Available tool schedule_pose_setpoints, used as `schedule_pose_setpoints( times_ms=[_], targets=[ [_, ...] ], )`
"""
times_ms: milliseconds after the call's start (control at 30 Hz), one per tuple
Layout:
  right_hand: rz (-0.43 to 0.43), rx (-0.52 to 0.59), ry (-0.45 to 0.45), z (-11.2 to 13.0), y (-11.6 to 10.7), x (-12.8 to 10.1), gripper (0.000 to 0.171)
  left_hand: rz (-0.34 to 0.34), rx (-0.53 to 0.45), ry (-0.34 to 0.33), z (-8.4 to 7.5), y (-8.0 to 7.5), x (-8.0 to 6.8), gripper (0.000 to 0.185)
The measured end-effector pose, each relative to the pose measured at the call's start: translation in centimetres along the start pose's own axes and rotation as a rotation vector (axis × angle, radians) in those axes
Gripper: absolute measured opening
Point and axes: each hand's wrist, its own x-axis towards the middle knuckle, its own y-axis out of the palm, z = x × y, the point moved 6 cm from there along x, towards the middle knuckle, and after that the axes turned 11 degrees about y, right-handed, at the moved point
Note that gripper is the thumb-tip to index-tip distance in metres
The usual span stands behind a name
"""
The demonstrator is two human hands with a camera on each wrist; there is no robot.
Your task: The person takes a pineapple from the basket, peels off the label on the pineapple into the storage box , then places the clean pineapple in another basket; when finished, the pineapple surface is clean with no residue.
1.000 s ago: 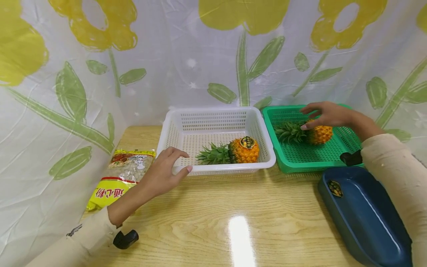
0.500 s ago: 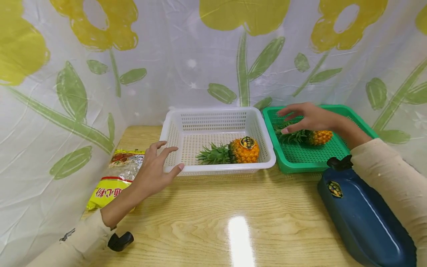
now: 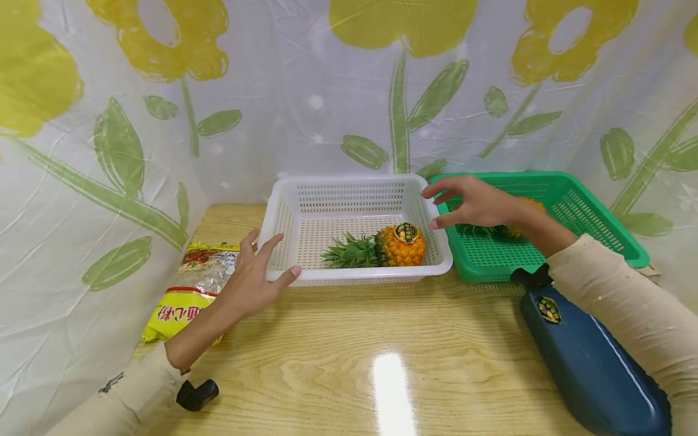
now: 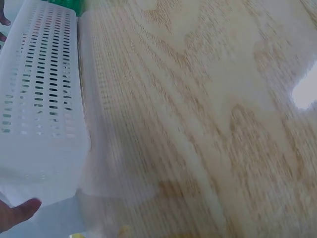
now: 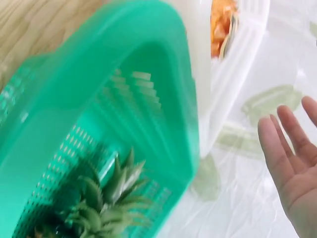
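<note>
Left hand (image 3: 253,278) at lower left of centre in the head view, fingers spread and relaxed, thumb tip touching the near left corner rim of the white perforated plastic basket (image 3: 283,209); nothing gripped; in the left wrist view only a fingertip shows at the bottom left under the basket wall (image 4: 39,99). Right hand (image 3: 477,203) right of centre, fingers straight and spread, hovering over the seam between the white basket and the green perforated plastic basket (image 3: 578,206); holds nothing; whether it touches the rim cannot be told; right wrist view shows the open palm (image 5: 297,163) at the right edge. Orange pineapple with green crown and round sticker (image 3: 395,245) lies on its side inside the white basket, centre frame, crown pointing left; second pineapple (image 3: 520,230) lies in the green basket, mostly hidden behind the right wrist; its green crown (image 5: 106,198) shows in the right wrist view. Baskets side by side, touching, on the light wooden table (image 3: 382,339); yellow and clear food packet (image 3: 188,290) at left near the left forearm; dark blue oval plastic tray (image 3: 594,363) lower right, just in front of the green basket; floral plastic sheet (image 3: 327,91) behind.
</note>
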Motion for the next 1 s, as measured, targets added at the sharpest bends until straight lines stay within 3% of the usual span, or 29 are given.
schedule_pose_setpoints(
  times_ms=[167, 467, 1000],
  targets=[
    [0.023, -0.038, -0.015, 0.7, 1.3, 0.8, 0.058, 0.029, -0.066, -0.053, 0.7, 0.4, 0.1, 0.092],
    [0.121, -0.131, -0.016, 2.2, 2.8, 2.3, 0.066, -0.016, -0.126, -0.045, 1.0, 0.5, 0.4, 0.096],
    [0.284, -0.247, 0.091, 2.8, 4.8, 6.0, 0.074, -0.01, -0.153, -0.072, 1.3, 0.5, 0.3, 0.101]
  ],
)
